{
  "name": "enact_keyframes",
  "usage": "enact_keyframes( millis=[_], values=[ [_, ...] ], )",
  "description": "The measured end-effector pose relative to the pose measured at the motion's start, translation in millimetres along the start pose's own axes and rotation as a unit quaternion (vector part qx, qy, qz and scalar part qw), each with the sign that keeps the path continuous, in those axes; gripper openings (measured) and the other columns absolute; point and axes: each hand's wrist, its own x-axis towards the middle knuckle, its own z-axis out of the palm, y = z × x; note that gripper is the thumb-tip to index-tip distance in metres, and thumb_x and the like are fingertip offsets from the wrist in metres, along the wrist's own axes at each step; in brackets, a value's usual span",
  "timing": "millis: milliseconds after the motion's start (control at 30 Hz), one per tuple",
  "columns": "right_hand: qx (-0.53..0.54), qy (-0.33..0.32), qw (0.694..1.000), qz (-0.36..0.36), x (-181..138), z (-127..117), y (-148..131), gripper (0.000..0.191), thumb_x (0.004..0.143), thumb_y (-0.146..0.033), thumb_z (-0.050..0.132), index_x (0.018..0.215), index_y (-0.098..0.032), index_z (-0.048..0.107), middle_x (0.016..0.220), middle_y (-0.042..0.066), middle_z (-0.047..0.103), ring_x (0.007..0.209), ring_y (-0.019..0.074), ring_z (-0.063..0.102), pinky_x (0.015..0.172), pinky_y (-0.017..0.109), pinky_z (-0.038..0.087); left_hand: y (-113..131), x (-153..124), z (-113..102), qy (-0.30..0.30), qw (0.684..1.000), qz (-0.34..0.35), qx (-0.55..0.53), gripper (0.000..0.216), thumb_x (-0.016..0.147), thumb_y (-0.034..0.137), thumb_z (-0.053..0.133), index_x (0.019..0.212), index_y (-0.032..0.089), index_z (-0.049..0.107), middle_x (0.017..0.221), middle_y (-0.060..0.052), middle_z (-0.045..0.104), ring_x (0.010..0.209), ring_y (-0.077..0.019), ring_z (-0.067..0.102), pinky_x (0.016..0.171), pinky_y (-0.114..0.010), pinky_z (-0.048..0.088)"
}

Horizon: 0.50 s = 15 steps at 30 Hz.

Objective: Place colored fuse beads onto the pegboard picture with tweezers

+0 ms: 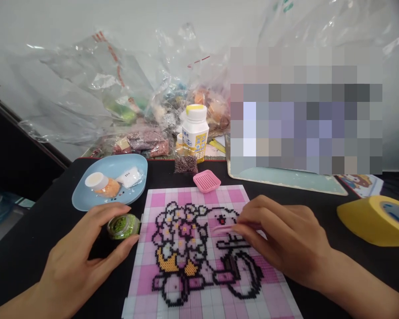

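My left hand (83,252) curves its thumb and fingers round a small clear jar of green beads (123,227), whose mouth is open. The jar is at the left edge of a pink-and-white checked pegboard (138,279). On the board, black and yellow beads form a picture of a figure on a scooter, with flower shapes. My right hand (282,235) is over the board's right side, pinching pink tweezers (224,228). Their tips point left, close above the picture; whether they hold a bead is too small to tell.
A pink ridged tray (206,181) sits at the board's far edge. Behind it stand a white bottle (196,128) and a bag of dark beads (185,165). A blue plate (83,197) with a capped jar (99,184) is at left, a yellow tape roll (369,221) at right.
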Motion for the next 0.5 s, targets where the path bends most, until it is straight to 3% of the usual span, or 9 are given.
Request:
enact_keyframes(
  millis=[233,500],
  values=[
    [-0.023,0.027,0.999,0.014,0.8,4.1,1.5,0.012,0.094,-0.026,0.051,0.084,-0.020,0.051,0.074,0.001,0.062,0.057,0.0089,0.057,0.046,0.021,0.039,-0.7,0.9,0.8,0.017,1.000,0.009,-0.001,0.035,0.083,0.052,0.056,0.112,0.031,0.053,0.107,-0.005,0.063,0.100,-0.0310,0.063,0.086,-0.042,0.053],
    [0.007,0.018,1.000,-0.011,0.1,4.6,-2.1,0.010,0.094,-0.024,0.051,0.085,-0.019,0.052,0.073,0.001,0.061,0.056,0.0083,0.055,0.047,0.021,0.039,-2.9,0.4,4.7,0.006,0.999,0.032,0.033,0.033,0.086,0.050,0.052,0.111,0.028,0.051,0.096,-0.004,0.067,0.084,-0.0255,0.067,0.072,-0.034,0.055]
  ],
)
